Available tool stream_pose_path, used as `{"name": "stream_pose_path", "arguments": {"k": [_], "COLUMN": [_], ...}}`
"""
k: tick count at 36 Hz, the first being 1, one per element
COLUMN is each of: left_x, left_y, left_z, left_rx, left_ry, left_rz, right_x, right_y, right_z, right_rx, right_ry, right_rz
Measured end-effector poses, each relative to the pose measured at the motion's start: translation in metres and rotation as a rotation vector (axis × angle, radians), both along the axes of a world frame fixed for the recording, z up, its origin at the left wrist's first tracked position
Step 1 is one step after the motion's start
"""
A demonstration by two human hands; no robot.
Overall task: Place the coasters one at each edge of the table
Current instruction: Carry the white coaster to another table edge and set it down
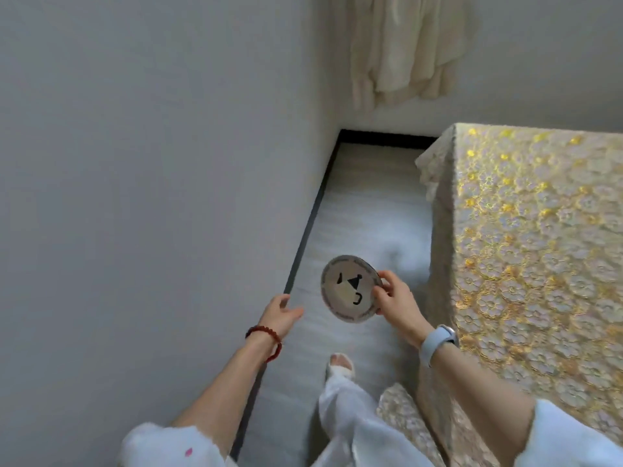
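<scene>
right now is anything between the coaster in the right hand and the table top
Nothing visible blocks it. The right hand holds the round coaster by its edge, out over the floor beside the table. The stretch of gold floral cloth nearest it looks bare. The left hand is open and off to the other side.

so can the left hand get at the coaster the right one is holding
Probably yes. The left hand is open and empty, just beside the coaster that the right hand pinches by its rim over the floor. Nothing lies between them, and the coaster's near edge is free to grip.
</scene>
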State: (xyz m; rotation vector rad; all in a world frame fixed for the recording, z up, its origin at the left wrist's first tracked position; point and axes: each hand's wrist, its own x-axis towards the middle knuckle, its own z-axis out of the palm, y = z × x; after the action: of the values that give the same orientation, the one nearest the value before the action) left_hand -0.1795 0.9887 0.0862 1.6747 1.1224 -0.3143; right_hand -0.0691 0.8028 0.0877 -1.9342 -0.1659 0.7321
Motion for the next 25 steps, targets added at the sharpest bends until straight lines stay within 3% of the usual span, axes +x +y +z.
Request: {"name": "stream_pose_path", "arguments": {"k": [8,12,18,25], "left_x": [0.172,0.253,0.342,0.418], "left_y": [0.018,-0.023,-0.100,-0.176], "left_z": [0.023,0.029,0.030,0.029], "left_rx": [0.169,0.164,0.176,0.030], "left_ry": [-0.058,-0.087,-0.153,-0.214], "left_rz": [-0.538,-0.817,-1.205,-1.565], "right_x": [0.090,0.115,0.125,0.145], "right_y": [-0.035,-0.075,-0.131,-0.167], "right_z": [0.013,0.024,0.035,0.050], "right_rx": [-0.050,-0.039,-0.179,-0.288], "right_ry": [-0.012,0.010,-0.012,-0.042], "right_rz": [-0.436,-0.731,-1.101,-1.476]}}
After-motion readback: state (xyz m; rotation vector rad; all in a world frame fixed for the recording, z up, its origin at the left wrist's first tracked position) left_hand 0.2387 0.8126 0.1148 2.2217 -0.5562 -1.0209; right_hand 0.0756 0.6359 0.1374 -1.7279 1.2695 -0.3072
